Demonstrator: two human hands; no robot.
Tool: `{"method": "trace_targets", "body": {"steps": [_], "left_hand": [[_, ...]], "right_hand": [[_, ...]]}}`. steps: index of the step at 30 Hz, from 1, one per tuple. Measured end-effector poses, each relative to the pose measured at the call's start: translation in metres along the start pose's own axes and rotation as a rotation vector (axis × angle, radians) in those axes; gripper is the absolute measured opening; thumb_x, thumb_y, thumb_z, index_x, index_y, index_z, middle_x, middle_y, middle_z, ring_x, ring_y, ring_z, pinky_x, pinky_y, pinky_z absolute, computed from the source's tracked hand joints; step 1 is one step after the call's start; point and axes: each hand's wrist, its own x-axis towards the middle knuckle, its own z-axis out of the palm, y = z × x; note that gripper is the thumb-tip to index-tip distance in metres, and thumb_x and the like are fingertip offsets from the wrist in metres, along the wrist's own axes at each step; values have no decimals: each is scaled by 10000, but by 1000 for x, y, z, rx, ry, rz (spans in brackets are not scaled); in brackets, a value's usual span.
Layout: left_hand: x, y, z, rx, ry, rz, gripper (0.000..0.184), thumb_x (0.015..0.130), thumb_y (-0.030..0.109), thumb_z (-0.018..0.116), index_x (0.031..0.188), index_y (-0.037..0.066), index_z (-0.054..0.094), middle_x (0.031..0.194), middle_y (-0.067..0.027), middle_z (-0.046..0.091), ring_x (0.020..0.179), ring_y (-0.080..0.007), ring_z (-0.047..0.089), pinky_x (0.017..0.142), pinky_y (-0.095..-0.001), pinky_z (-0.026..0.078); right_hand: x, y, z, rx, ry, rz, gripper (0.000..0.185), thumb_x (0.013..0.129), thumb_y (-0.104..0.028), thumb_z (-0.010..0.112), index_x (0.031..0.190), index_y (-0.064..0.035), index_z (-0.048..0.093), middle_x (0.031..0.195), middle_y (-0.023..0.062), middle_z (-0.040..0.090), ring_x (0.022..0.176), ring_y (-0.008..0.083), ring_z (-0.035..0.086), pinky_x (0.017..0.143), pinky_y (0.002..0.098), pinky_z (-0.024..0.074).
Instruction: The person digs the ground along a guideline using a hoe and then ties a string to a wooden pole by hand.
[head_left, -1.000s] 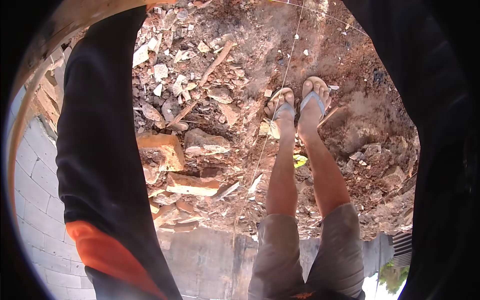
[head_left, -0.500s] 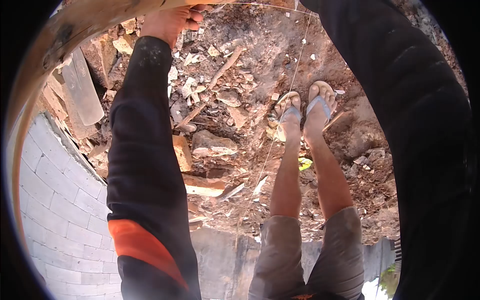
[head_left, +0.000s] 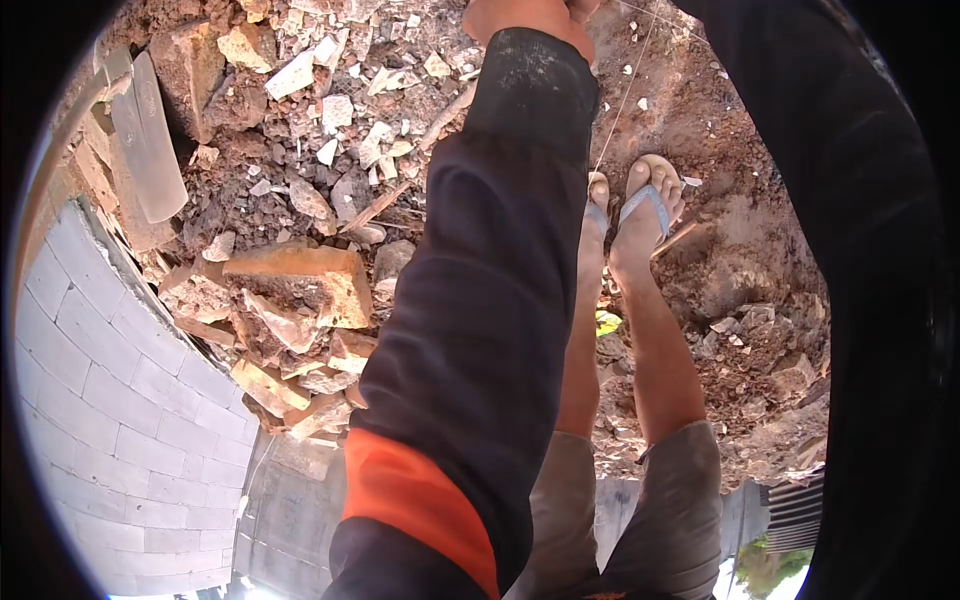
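My left hand is at the top edge, and only the wrist side and part of the fingers show. Whether it grips anything is cut off by the frame. Just to its right, a thin string runs down toward my feet, and I cannot tell if the hand touches it. A dark sleeve with an orange band covers the left arm and hides part of one foot. My right arm in its dark sleeve reaches up along the right side, with the right hand out of view.
Broken bricks and rubble lie left of my arm. A grey block wall curves along the left, with a flat board and a wooden pole above it. My feet in flip-flops stand on reddish soil.
My left hand and arm have swung right across the view, nearer the string. The wooden pole that crossed the upper left now shows only near the left edge.
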Motion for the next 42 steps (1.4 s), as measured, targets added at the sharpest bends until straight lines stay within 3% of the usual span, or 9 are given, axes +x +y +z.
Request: {"method": "trace_targets", "body": {"steps": [6, 10, 18, 20, 24, 32, 36, 38, 42], "left_hand": [[13, 18, -8, 630, -23, -84, 251, 841, 297, 775, 941, 67, 766, 933, -137, 745, 915, -310, 715, 796, -417, 552], [1, 36, -27, -568, 338, -475, 221, 892, 68, 598, 1099, 23, 660, 755, -142, 688, 544, -230, 652, 457, -351, 507], [31, 30, -83, 64, -73, -299, 219, 871, 36, 595, 1069, 58, 687, 737, -141, 680, 527, -249, 640, 466, -377, 507], [53, -15, -83, 326, 51, 662, 182, 856, 72, 652, 1024, 69, 721, 802, -198, 705, 705, -359, 692, 647, -441, 545], [28, 26, -91, 459, 99, 90, 204, 837, 95, 662, 1017, 17, 714, 891, -233, 704, 935, -391, 682, 827, -461, 518], [10, 2, -211, 721, 531, -78, 250, 848, 172, 692, 1051, 27, 709, 780, -162, 722, 624, -281, 700, 655, -417, 595], [-4, 0, -98, 745, -331, 761, 322, 980, 289, 623, 1226, 83, 644, 1202, -102, 689, 1112, -267, 646, 975, -436, 508], [-6, -8, -80, 1035, -321, 790, 389, 998, 369, 564, 1288, 114, 615, 1308, -59, 635, 1272, -275, 528, 1106, -448, 373], [6, 13, -86, 771, -55, 1106, 209, 868, 95, 628, 1039, 0, 699, 947, -181, 719, 880, -368, 696, 767, -444, 552]], "right_hand": [[-1, 4, 5, -36, 46, -20, 365, 1017, -217, 454, 1275, 31, 529, 1254, 233, 569, 1191, 409, 494, 1051, 511, 323], [4, 6, 6, -34, 40, -17, 348, 1006, -210, 462, 1247, 27, 547, 1222, 241, 581, 1165, 414, 513, 1027, 513, 344], [1, 4, 6, -30, 27, -20, 316, 985, -195, 478, 1191, 20, 584, 1157, 256, 606, 1113, 425, 551, 978, 517, 386], [2, 2, 5, -23, 25, -22, 309, 980, -191, 482, 1177, 18, 593, 1141, 260, 613, 1100, 428, 561, 966, 518, 397], [4, -7, -5, 16, 25, -15, 295, 969, -184, 490, 1149, 15, 612, 1109, 267, 625, 1074, 433, 579, 942, 520, 418], [141, -102, -78, 297, 29, -340, 270, 948, -170, 506, 1093, 8, 649, 1044, 283, 650, 1022, 444, 617, 894, 524, 460], [252, -167, -112, 256, -145, -580, 260, 937, -162, 514, 1065, 5, 667, 1012, 290, 663, 996, 450, 636, 870, 526, 481], [285, -188, -117, 203, -261, -621, 256, 932, -159, 517, 1051, 3, 676, 996, 294, 669, 983, 453, 646, 857, 527, 491], [307, -202, -122, 155, -407, -588, 248, 921, -151, 525, 1023, 0, 695, 964, 302, 681, 957, 458, 665, 833, 529, 512]]}}
